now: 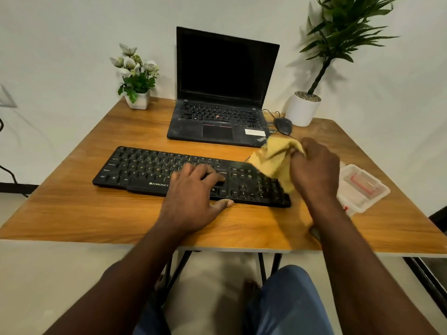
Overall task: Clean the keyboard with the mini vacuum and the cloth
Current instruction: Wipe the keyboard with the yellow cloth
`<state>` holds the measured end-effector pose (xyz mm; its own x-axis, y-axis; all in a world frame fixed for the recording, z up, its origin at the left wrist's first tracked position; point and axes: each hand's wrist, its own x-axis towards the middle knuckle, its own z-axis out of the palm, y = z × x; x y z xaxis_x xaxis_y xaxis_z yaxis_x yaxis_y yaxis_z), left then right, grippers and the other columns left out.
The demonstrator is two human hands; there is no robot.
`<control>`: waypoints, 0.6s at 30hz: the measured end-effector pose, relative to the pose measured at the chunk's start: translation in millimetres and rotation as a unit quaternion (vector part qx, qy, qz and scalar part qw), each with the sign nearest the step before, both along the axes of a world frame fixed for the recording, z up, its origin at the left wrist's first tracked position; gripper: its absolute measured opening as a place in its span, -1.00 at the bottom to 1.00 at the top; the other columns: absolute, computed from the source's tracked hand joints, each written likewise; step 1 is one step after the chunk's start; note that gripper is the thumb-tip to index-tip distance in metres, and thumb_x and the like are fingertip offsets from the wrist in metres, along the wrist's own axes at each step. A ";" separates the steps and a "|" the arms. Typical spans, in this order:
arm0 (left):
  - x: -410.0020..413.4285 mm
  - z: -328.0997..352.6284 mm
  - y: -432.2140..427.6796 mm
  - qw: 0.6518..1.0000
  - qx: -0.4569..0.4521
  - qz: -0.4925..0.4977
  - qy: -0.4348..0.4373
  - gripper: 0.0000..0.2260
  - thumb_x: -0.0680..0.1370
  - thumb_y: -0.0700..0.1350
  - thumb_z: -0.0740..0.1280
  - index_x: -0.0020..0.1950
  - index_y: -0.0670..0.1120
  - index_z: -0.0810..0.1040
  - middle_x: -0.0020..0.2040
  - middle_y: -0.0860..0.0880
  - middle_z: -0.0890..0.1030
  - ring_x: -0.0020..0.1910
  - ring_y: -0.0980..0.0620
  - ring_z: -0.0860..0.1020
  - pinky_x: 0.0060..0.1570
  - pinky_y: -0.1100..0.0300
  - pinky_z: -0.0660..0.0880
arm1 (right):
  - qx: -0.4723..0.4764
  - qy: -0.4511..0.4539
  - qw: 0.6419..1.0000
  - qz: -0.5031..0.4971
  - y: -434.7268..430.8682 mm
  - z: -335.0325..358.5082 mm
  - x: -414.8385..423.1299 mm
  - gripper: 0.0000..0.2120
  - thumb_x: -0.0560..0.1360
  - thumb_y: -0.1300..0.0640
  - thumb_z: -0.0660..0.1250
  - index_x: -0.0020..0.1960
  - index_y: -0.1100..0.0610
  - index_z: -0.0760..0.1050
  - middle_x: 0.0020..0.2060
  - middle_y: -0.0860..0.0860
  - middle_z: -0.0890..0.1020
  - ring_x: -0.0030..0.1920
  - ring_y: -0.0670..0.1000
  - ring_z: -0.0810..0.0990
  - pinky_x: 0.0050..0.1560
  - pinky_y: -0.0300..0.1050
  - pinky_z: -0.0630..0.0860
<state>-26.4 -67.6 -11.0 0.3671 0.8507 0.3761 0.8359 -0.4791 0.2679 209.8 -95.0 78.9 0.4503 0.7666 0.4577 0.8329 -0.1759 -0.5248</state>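
The right hand [314, 170] is curled tight round a bunched yellow cloth [273, 160], fingers folded in and knuckles up, with the fabric spilling out to the left of the fist. The loose lower part of the cloth drapes down onto the number pad at the right end of the keyboard [145, 170], touching the keys there. The left hand [193, 192] lies flat and relaxed, gripping nothing: its straight fingers rest spread across the keys right of the keyboard's middle, and the thumb reaches along the table just beside the keyboard's front edge. The black keyboard lies flat on the wooden table [84, 213] with its long axis running left to right across the person, slightly slanted so that the right end sits nearer than the left. Its brand label on the front edge faces the person. Behind it, a little apart, stands an open black laptop [217, 117] with a dark screen, turned the same way. A black mouse [283, 125] sits just right of the laptop, close behind the cloth. To the right of the gripping hand lies a clear plastic container [362, 189] holding something red and white that is too blurred to identify. A small white pot of flowers [137, 100] stands at the back left of the table, and a tall leafy plant in a round white pot [302, 110] at the back right.
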 end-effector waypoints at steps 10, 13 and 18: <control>2.6 1.1 -1.9 1.000 0.006 0.012 0.024 -0.34 0.49 0.45 0.16 0.46 0.09 0.44 0.43 0.07 0.42 0.40 0.00 0.28 0.36 -0.06 0.31 | -0.177 -0.161 0.949 0.208 64.0 -34.3 -83.1 -0.72 0.57 0.14 0.26 0.21 -0.06 0.62 -0.10 0.05 0.68 -0.08 0.12 0.61 -0.21 -0.08 0.42; 2.7 1.9 -1.1 0.999 0.004 0.015 0.029 -0.32 0.48 0.46 0.12 0.42 0.06 0.48 0.41 0.05 0.45 0.38 -0.01 0.30 0.35 -0.06 0.31 | -0.174 -0.147 0.938 0.260 63.9 -36.2 -88.0 -0.67 0.56 0.14 0.26 0.25 -0.06 0.63 -0.04 0.04 0.71 -0.04 0.13 0.63 -0.13 -0.03 0.54; 0.3 -1.0 1.5 1.000 -0.001 0.013 0.028 -0.36 0.50 0.48 0.15 0.46 0.16 0.41 0.38 0.12 0.40 0.36 0.03 0.28 0.33 -0.02 0.29 | -0.222 -0.174 0.943 0.175 48.1 -27.1 -38.9 -0.58 0.56 0.15 0.31 0.37 -0.12 0.58 0.12 0.05 0.70 0.05 0.10 0.64 -0.08 -0.06 0.56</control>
<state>-26.1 -66.1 -12.0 0.3654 0.8612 0.3533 0.8619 -0.4563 0.2210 171.0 -46.9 51.8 0.0158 0.9913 0.1303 0.9889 0.0037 -0.1483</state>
